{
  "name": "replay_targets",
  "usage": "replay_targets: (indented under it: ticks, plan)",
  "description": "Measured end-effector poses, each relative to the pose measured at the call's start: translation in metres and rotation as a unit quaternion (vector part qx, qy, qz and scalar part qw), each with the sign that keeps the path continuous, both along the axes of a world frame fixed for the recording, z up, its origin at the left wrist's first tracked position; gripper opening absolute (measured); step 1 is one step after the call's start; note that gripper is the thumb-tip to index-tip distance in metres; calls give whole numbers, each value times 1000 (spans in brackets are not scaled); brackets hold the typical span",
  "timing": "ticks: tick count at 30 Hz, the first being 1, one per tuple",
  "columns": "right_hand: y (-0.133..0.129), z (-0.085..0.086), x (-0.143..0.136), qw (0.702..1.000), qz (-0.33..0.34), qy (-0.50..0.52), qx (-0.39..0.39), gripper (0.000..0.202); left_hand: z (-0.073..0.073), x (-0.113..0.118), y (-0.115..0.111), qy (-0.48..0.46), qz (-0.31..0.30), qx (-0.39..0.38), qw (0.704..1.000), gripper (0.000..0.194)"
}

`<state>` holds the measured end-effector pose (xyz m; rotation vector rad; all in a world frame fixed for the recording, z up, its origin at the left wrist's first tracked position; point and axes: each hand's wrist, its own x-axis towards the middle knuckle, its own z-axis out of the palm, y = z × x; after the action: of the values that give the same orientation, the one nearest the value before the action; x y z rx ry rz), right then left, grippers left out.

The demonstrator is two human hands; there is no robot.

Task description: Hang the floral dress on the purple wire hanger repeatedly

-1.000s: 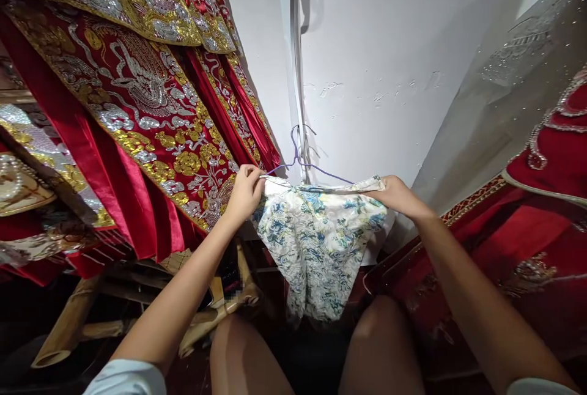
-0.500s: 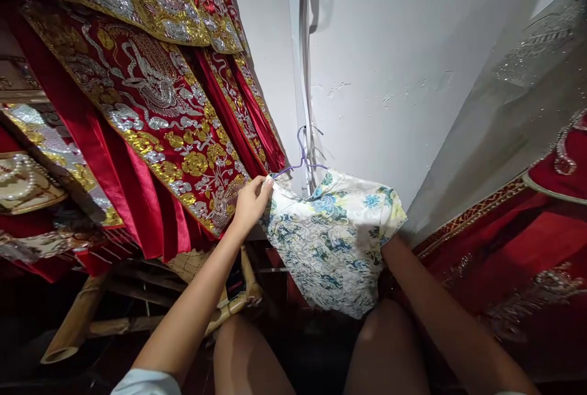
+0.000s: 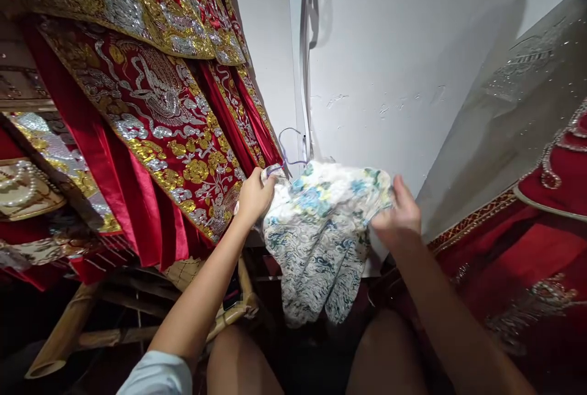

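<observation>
A white short-sleeved blouse (image 3: pixel 325 242) with blue, green and yellow flowers hangs in front of me, its lower part swinging in folds. My left hand (image 3: pixel 257 193) is closed on its left shoulder, together with the end of a thin purple hanger (image 3: pixel 285 155). The hanger's hook points up and is apart from the metal strip behind it. By the right sleeve is my right hand (image 3: pixel 398 214), thumb raised. Motion smears its fingers, so I cannot tell whether they grip the sleeve edge.
Red costumes embroidered in gold and silver (image 3: pixel 183 120) hang at the left. A bamboo frame (image 3: pixel 68 334) stands below, with a dark phone (image 3: pixel 233 294) on it. Ahead is a white wall panel (image 3: pixel 376 46) with a metal strip (image 3: pixel 303 65). More red cloth (image 3: pixel 527 260) lies at the right.
My right hand has come out from behind the right sleeve. The hanger has shifted left, tilted, and now stands clear of the metal strip. The blouse's lower part has swung and folded.
</observation>
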<state>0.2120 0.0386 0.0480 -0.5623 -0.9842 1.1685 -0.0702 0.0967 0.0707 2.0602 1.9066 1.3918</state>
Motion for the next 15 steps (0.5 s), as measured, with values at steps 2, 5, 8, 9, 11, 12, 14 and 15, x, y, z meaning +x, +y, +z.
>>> replay_targets:
  ticks: [2, 5, 8, 9, 11, 12, 14, 15]
  plan:
    - [-29, 0, -15, 974, 146, -156, 79, 62, -11, -2, 3, -75, -31, 17, 997, 37]
    - [-64, -10, -26, 892, 257, -337, 157, 43, -33, 3, -2, -246, -72, 32, 966, 54]
    - [-68, -26, -30, 834, 136, -482, 231, 65, -44, 21, -16, -395, -147, -8, 907, 63]
    - [-63, -34, -32, 824, 69, -512, 234, 77, -45, 30, -21, -439, -196, -48, 875, 66]
    - [-51, -51, -38, 788, -26, -571, 229, 97, -42, 51, -31, -525, -301, -147, 782, 70]
    - [-46, -60, -41, 769, -54, -594, 231, 104, -41, 61, -36, -561, -345, -193, 727, 70]
    - [-39, -79, -45, 750, -93, -608, 243, 109, -39, 78, -44, -608, -400, -256, 636, 64]
    - [-38, -87, -45, 751, -113, -601, 250, 109, -41, 84, -47, -623, -414, -267, 608, 56]
